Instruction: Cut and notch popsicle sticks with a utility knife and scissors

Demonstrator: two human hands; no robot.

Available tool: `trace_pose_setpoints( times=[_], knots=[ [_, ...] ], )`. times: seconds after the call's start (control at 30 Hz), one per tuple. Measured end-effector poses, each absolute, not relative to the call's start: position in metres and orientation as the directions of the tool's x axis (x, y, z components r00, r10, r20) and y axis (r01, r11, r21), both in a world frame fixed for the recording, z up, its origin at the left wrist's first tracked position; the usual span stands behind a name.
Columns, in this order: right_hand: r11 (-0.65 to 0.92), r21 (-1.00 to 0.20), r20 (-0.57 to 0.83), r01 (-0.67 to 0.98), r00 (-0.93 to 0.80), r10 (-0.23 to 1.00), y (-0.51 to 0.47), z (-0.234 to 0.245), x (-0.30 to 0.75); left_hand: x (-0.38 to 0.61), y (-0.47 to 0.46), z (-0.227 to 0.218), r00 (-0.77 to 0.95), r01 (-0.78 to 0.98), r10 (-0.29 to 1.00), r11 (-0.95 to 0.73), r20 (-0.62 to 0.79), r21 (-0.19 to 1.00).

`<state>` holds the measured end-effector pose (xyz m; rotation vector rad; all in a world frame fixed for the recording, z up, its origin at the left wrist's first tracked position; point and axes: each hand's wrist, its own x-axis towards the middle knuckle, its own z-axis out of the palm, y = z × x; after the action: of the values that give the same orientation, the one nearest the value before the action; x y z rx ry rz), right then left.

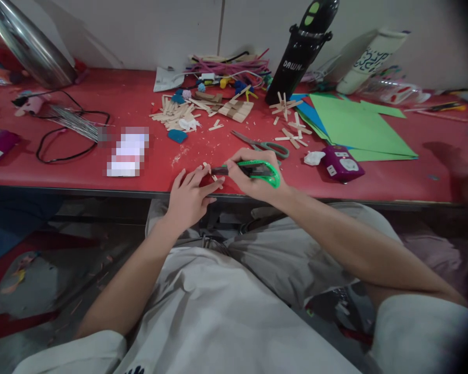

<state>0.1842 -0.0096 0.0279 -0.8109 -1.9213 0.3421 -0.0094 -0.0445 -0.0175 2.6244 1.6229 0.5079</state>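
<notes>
My right hand (253, 174) is wrapped around a green box cutter (273, 174), with its blade end pointing left. The blade end reaches a small pale wooden craft stick (217, 182) at the table's front edge. My left hand (191, 195) pins this stick against the tabletop with its thumb and fingertips, the other fingers spread. Part of the stick is hidden under the fingers. Just behind my right hand lies a pair of grey-handled scissors (263, 144). Farther back is a pile of short wooden sticks (175, 113), with a blue piece (178, 136) in front of it.
On the red table (203, 150) a lit phone (128, 151) lies left, beside wires (74, 124) and a black cord. A black bottle (296, 57) stands behind. To the right are green paper sheets (362, 127), a purple box (342, 163) and crossed sticks (292, 136).
</notes>
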Motion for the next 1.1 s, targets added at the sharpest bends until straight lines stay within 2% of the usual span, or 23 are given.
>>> trace_pose_setpoints(
  times=[0.27,0.77,1.1],
  knots=[
    [0.738,-0.51,0.707,0.442,-0.272,0.652,-0.0118,0.0336,0.1872,-0.0086,-0.0453,-0.0147,0.399,0.875,0.885,-0.446,0.239,0.188],
    [0.717,-0.574,0.659,0.395,-0.295,0.691,-0.0102,0.0276,0.1828,-0.0094,-0.0444,-0.0196,0.405,0.868,0.874,-0.46,0.269,0.187],
    [0.693,-0.578,0.647,0.432,-0.276,0.711,-0.0106,0.0301,0.1817,-0.0097,-0.0452,-0.0163,0.4,0.866,0.882,-0.453,0.25,0.211]
  ],
)
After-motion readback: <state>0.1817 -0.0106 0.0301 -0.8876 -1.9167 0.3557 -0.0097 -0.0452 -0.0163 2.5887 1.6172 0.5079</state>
